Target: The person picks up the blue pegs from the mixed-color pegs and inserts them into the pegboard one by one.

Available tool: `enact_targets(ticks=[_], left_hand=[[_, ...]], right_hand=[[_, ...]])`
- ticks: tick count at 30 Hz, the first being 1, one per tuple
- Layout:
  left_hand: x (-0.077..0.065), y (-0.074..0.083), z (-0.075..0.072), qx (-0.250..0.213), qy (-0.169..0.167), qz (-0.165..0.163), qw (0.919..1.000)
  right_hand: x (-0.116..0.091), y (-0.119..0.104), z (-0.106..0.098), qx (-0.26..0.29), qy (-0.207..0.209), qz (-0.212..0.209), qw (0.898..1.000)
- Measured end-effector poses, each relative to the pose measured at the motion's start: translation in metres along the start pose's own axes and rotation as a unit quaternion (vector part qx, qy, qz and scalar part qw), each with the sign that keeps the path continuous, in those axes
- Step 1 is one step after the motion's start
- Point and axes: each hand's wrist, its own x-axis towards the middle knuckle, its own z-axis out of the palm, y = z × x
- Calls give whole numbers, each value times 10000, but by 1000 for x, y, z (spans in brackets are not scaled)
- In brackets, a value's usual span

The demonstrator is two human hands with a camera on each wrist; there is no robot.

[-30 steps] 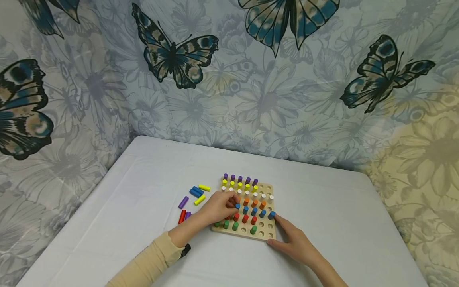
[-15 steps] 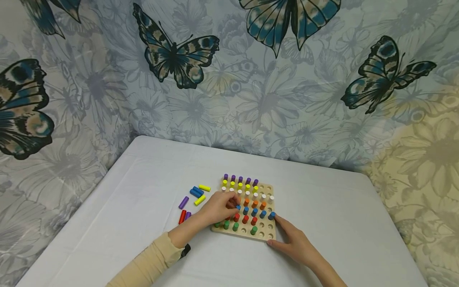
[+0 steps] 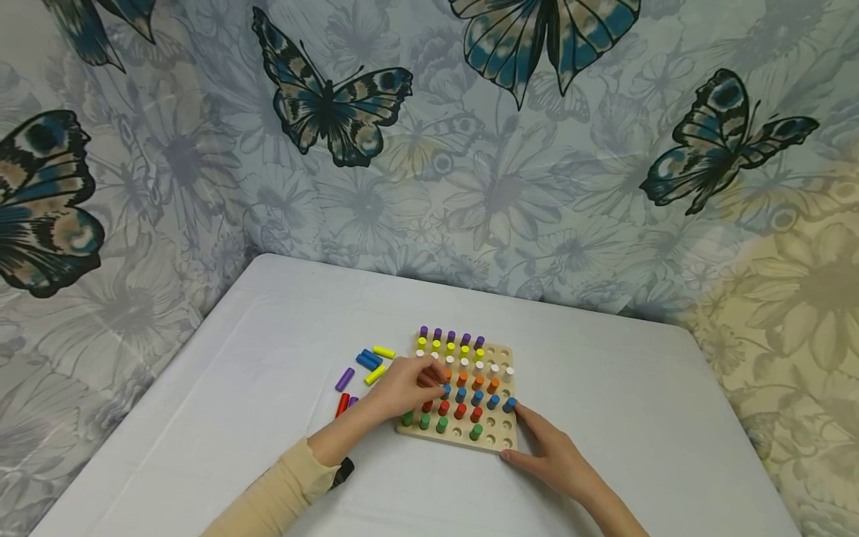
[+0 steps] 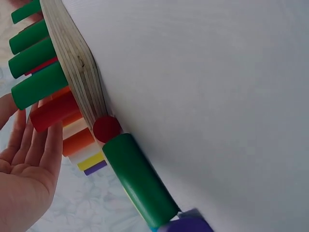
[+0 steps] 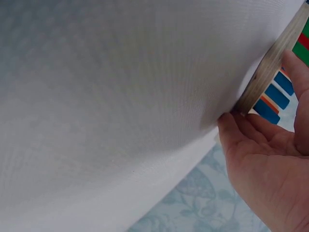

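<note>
A wooden pegboard [image 3: 465,443] lies on the table, with rows of coloured pegs upright in its holes. My left hand [image 3: 411,382] reaches over its left part, thumb tip beside the first visible blue peg [image 3: 446,392], forefinger raised apart from the thumb. In the left wrist view, my palm shows behind the green pegs [image 4: 38,84] and red peg [image 4: 54,110], fingertips hidden by them. My right hand [image 3: 553,451] steadies the board's near right corner, thumb on the front edge and straight fingers at the right side, close to the end blue peg [image 3: 509,405].
Loose pegs lie left of the board: yellow [image 3: 375,374], blue [image 3: 368,361], purple [image 3: 345,380] and red [image 3: 343,404]. A green peg [image 4: 140,181] lies by the board in the left wrist view. Butterfly-patterned walls [image 3: 429,216] border the white table [image 3: 295,313].
My left fingers have parted and lifted slightly off the blue peg, which now shows more fully, along with an orange peg behind it. The right hand has stayed at the board's corner.
</note>
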Motion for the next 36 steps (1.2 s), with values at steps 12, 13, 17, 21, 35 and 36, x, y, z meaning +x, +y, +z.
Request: enact_targets(ticks=[12, 13, 17, 21, 35, 36], left_hand=[[-3, -11, -9, -1348, 198, -308, 9902], [-3, -11, -10, -1442, 218, -326, 9888], [-5, -12, -15, -1797, 297, -466, 9822], [-6, -14, -19, -2149, 402, -580, 9741], [-20, 1, -46, -2556, 707, -771, 9611], [-20, 0, -47, -2558, 739, -794, 9606]], right_hand=[[0, 1, 1, -41, 74, -8, 10000], [0, 1, 1, -39, 70, -13, 10000], [0, 1, 1, -33, 62, 4, 10000], [0, 1, 1, -24, 54, 10, 10000], [0, -3, -1, -65, 2, 48, 10000], [-1, -3, -1, -60, 5, 39, 10000]])
